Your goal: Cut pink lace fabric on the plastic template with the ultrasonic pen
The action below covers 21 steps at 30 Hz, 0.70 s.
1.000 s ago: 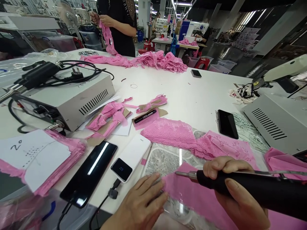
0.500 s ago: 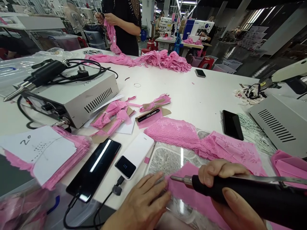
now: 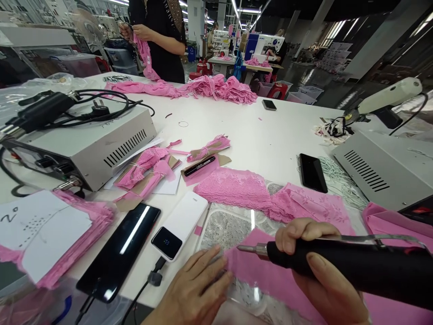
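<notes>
My right hand [image 3: 314,266] is wrapped round a thick black hand tool [image 3: 348,266] with a pointed metal tip and a metal lever strip along its top. The tip points left, over a pink fabric piece [image 3: 264,262] near my left fingertips; whether it touches the cloth I cannot tell. Flat beside the tip lies my left hand [image 3: 199,284], fingers stretched, its fingertips on the fabric's left edge. Under the fabric is a clear, shiny plate [image 3: 230,225] over a grey speckled surface. Just beyond lies a stack of scalloped pink lace [image 3: 233,187].
Left of my hands lie a white power bank [image 3: 181,221], a black phone [image 3: 118,253] and pink pieces under a paper pattern [image 3: 43,230]. Grey control boxes [image 3: 111,144] stand either side, one bearing a similar tool [image 3: 47,108]. A person [image 3: 158,40] stands across the table holding pink fabric.
The view has turned slightly right, so the table's things sit further left. My hands keep nearly the same pose, the tool still in my right hand.
</notes>
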Each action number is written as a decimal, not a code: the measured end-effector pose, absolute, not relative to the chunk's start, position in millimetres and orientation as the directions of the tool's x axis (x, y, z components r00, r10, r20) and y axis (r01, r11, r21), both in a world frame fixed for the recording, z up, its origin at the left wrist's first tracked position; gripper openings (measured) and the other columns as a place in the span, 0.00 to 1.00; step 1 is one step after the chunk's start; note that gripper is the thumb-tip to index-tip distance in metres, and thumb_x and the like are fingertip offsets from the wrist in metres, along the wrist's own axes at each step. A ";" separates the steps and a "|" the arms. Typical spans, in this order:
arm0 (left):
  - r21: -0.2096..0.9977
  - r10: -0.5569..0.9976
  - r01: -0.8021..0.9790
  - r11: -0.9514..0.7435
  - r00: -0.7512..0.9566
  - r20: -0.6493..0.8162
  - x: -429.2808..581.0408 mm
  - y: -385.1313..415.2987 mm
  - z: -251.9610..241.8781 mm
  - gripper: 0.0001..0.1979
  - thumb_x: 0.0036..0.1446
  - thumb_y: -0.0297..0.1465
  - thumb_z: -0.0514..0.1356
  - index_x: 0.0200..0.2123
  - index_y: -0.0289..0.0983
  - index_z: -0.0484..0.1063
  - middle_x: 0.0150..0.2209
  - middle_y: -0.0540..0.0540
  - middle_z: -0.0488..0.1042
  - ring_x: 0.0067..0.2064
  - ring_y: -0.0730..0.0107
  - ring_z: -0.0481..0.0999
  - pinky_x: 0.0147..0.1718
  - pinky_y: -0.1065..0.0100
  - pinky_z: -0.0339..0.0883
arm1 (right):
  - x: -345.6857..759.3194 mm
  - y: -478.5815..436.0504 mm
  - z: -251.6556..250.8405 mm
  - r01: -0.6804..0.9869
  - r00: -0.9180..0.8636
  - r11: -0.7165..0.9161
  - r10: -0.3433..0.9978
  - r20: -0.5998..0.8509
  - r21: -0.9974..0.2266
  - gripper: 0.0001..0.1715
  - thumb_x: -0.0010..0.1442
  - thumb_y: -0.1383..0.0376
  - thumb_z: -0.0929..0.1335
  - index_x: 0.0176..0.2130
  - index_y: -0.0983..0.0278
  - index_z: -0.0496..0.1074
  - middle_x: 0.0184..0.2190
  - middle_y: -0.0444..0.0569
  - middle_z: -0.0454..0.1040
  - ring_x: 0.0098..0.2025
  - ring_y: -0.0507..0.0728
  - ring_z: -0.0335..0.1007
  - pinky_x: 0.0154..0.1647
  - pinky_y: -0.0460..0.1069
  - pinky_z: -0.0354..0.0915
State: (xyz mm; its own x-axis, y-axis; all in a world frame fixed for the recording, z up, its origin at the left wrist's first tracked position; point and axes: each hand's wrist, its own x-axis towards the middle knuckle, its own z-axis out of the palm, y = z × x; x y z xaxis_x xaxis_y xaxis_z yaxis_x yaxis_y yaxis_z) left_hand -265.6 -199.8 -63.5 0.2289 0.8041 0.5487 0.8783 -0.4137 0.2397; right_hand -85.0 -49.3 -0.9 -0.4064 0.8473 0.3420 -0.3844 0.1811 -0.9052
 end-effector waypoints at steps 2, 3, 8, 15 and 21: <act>0.242 0.813 0.880 -0.409 0.230 0.535 -265.1 -200.2 -63.1 0.18 0.59 0.21 0.58 0.53 0.33 0.71 0.51 0.38 0.77 0.62 0.55 0.68 0.56 0.58 0.70 | -84.6 -49.1 -1.8 -0.389 -0.410 0.186 0.842 0.350 -0.902 0.06 0.59 0.60 0.71 0.36 0.58 0.71 0.31 0.44 0.66 0.27 0.51 0.67 0.29 0.49 0.71; 0.245 0.818 0.881 -0.405 0.229 0.528 -264.8 -200.4 -62.6 0.18 0.59 0.21 0.58 0.53 0.34 0.71 0.51 0.38 0.77 0.62 0.55 0.68 0.56 0.58 0.70 | -84.5 -49.4 -2.9 -0.387 -0.414 0.194 0.837 0.358 -0.902 0.06 0.59 0.60 0.71 0.37 0.58 0.71 0.31 0.44 0.67 0.27 0.51 0.67 0.29 0.49 0.71; 0.237 0.815 0.884 -0.404 0.230 0.532 -263.6 -200.3 -62.3 0.17 0.61 0.22 0.56 0.53 0.33 0.71 0.51 0.39 0.77 0.61 0.55 0.69 0.55 0.57 0.72 | -85.5 -51.0 -8.1 -0.379 -0.437 0.222 0.813 0.385 -0.898 0.06 0.60 0.60 0.70 0.38 0.58 0.70 0.32 0.45 0.67 0.28 0.52 0.67 0.29 0.50 0.72; 0.224 0.792 0.879 -0.421 0.236 0.563 -264.6 -198.8 -68.8 0.18 0.58 0.22 0.58 0.53 0.33 0.71 0.50 0.38 0.78 0.61 0.55 0.70 0.55 0.58 0.71 | -89.6 -51.2 -7.8 -0.380 -0.446 0.235 0.801 0.399 -0.895 0.05 0.61 0.60 0.70 0.38 0.58 0.70 0.32 0.45 0.67 0.27 0.52 0.67 0.28 0.50 0.72; 0.199 0.779 0.881 -0.429 0.250 0.574 -266.8 -198.3 -70.6 0.16 0.59 0.23 0.59 0.51 0.33 0.73 0.48 0.38 0.79 0.60 0.56 0.71 0.56 0.60 0.70 | -89.0 -52.1 -11.5 -0.374 -0.451 0.241 0.797 0.403 -0.896 0.06 0.61 0.60 0.70 0.37 0.58 0.69 0.31 0.45 0.67 0.27 0.52 0.67 0.29 0.51 0.71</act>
State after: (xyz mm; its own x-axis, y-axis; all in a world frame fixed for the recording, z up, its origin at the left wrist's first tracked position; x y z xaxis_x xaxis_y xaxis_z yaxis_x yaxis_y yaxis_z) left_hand -266.8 -198.3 -70.6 0.2499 0.7795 0.5744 0.8811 -0.4291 0.1989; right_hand -89.0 -52.1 -11.5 -0.4511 0.7965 0.4026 -0.3736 0.2412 -0.8957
